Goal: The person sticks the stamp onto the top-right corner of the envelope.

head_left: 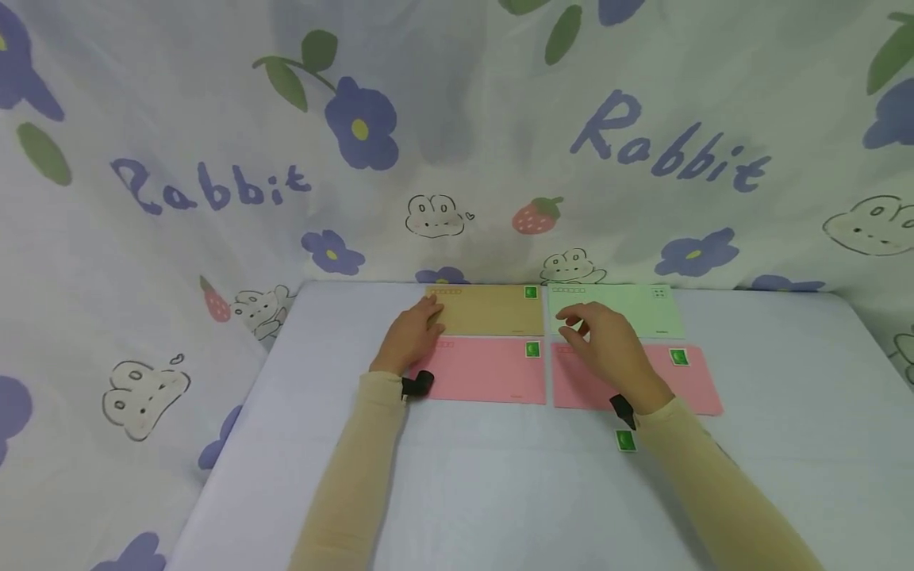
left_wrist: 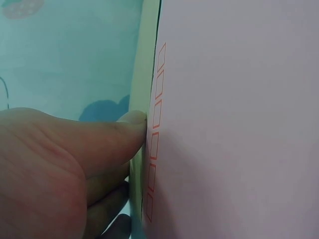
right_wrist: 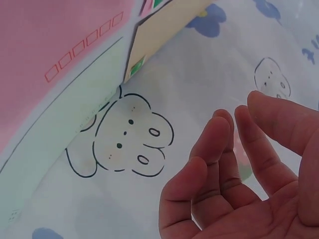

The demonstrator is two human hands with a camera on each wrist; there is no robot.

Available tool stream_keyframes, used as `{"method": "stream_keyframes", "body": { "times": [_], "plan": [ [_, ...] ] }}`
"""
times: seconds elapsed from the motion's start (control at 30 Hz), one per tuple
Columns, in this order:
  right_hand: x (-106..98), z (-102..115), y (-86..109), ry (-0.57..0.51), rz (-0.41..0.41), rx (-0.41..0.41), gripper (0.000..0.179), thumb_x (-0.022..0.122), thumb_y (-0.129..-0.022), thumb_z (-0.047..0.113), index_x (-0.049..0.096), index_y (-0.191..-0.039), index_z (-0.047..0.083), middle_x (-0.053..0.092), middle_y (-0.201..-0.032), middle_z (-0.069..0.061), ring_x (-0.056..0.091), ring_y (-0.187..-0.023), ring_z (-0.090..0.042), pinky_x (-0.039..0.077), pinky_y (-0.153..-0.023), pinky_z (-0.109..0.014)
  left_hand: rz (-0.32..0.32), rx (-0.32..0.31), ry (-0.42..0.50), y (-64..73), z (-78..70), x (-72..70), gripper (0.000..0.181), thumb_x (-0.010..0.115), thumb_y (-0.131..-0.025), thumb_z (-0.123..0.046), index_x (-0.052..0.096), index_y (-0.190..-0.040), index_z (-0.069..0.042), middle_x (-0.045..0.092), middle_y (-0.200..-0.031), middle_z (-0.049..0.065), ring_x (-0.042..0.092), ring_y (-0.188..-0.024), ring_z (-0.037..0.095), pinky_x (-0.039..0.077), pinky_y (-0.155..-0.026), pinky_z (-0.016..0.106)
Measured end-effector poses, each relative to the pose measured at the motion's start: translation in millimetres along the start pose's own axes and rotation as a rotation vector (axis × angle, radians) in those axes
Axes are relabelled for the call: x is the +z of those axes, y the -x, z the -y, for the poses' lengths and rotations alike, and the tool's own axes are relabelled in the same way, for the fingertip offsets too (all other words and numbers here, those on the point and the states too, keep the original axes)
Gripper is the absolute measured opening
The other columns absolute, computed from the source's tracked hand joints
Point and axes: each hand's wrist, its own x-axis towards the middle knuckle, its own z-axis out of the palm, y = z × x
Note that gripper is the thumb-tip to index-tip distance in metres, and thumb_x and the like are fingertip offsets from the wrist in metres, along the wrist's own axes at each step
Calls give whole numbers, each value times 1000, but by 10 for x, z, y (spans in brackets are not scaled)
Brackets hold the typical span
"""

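My left hand point(head_left: 409, 337) rests at the left end of the tan envelope point(head_left: 485, 311), fingertips on its edge. In the left wrist view the thumb point(left_wrist: 114, 142) lies against the seam between that envelope and the left pink envelope point(left_wrist: 239, 99). Over the lower left part of the pale green envelope point(head_left: 617, 313) and the right pink envelope point(head_left: 685, 385) hovers my right hand point(head_left: 607, 341), fingers loosely bent. Nothing shows between its fingers in the right wrist view. Green stamps sit at the top right of the tan and both pink envelopes; the pale green one shows a dotted square there.
A loose green stamp point(head_left: 625, 441) lies on the white table point(head_left: 500, 492), in front of the right pink envelope and beside the right sleeve point(head_left: 714, 476). A patterned curtain point(head_left: 457, 119) with rabbits and flowers hangs behind the table and along its left side.
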Motion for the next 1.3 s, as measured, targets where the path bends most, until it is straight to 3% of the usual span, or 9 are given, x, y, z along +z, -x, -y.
{"method": "stream_keyframes", "body": {
  "times": [0.4, 0.97, 1.3],
  "plan": [
    [-57, -18, 251, -4, -50, -11, 22, 66, -97, 11, 71, -117, 4, 69, -103, -11, 63, -87, -25, 51, -76, -41, 3, 8, -21, -13, 25, 14, 50, 60, -102, -20, 49, -147, -2, 34, -160, 13, 28, -149, 33, 25, -120, 48],
    [-92, -47, 567, 8, -64, 48, 22, 69, -96, 14, 72, -115, 5, 69, -106, -10, 61, -88, -22, 52, -71, -38, -36, 6, 62, 9, 22, -59, 52, 61, -101, -24, 51, -146, -2, 37, -160, 10, 29, -149, 30, 23, -122, 44],
    [-97, -133, 744, 4, -97, 15, 19, 72, -93, 9, 73, -112, 5, 71, -104, -7, 61, -85, -19, 53, -72, -39, -52, 53, 49, -13, -58, -58, 50, 60, -102, -26, 52, -146, -4, 40, -158, 12, 35, -146, 32, 27, -120, 45]
  ]
}}
